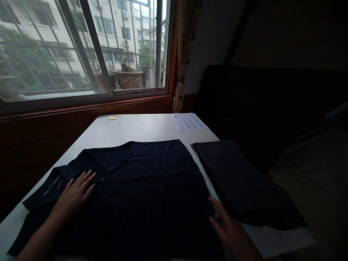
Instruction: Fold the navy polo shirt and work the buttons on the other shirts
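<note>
Darkening toward six o'clock, a navy shirt [160, 185] lay under the ungrasping left hand [77, 190]; whether the right hand [226, 223] gripped was unclear.

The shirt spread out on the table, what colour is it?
The shirt looks dark navy blue, almost black in places; it shows in the head view.

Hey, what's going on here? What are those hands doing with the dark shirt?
A person has a dark shirt spread out on a white table. The left hand lies flat on it near the collar end, fingers spread. The right hand is at its bottom edge, thumb and pointing finger apart. Beside it, to the right, lies some folded dark cloth, which neither hand is holding. Printed paper and a yellow note lie toward the far end.
</note>
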### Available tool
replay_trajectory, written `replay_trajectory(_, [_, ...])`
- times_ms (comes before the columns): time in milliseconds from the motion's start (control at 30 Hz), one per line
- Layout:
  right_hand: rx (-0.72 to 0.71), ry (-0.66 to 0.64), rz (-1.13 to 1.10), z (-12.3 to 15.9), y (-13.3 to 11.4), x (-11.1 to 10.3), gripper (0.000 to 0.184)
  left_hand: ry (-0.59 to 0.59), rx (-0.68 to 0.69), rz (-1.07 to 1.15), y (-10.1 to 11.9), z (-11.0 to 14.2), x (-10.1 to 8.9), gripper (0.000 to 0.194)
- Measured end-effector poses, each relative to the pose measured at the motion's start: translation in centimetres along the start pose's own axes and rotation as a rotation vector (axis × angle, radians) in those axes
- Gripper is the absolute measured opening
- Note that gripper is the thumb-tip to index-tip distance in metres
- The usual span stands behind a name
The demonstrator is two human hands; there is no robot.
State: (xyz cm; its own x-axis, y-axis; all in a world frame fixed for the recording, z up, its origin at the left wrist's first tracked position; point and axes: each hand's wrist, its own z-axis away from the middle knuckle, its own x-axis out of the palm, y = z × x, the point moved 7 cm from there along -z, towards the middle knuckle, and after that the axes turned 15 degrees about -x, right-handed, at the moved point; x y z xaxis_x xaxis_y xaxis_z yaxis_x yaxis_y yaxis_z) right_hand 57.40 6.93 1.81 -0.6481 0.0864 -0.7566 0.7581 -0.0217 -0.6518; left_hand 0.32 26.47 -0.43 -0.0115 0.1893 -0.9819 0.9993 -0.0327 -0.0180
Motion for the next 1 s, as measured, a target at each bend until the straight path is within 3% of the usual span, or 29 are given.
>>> replay_trajectory(400, [-0.068,-0.116,-0.049,0.2,0.1,-0.4,0.056,0.012,0.006,0.025,0.5,0.3,-0.7,0.059])
replay_trajectory(600, [0.02,-0.233,-0.167,0.7,0.7,-0.2,0.071,0.034,0.047,0.084,1.3,0.4,-1.9,0.056])
replay_trajectory(700, [0.044,-0.319,-0.251,1.5,0.5,0.3,0.08,0.021,0.176,0.097,3.5,1.6,-3.5,0.055])
replay_trajectory(867, [0.068,-0.41,-0.298,2.3,0.3,0.2,0.078,-0.062,0.403,0.077,8.7,5.6,-6.0,0.057])
replay_trajectory(1000, [0.045,-0.423,-0.204,1.9,0.8,-0.7,0.071,-0.062,0.504,0.048,11.5,8.5,-6.1,0.061])
